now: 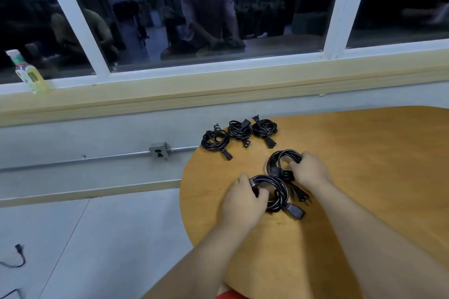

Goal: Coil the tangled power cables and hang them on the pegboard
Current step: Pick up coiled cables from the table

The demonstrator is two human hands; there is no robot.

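Two coiled black power cables lie side by side on the round wooden table [364,165]. My left hand [243,199] grips the nearer coil [277,192], its fingers curled through the loop. My right hand [309,170] grips the farther coil [279,160] at its right side. Loose plugs [301,195] and a connector [295,212] stick out between my hands. Three more coiled black cables [239,132] sit in a row near the table's far left edge. No pegboard is in view.
A window sill with a plastic bottle [29,73] runs along the wall behind the table. A wall socket [159,152] sits on a metal conduit. Loose black cable ends [17,256] lie on the floor at the lower left.
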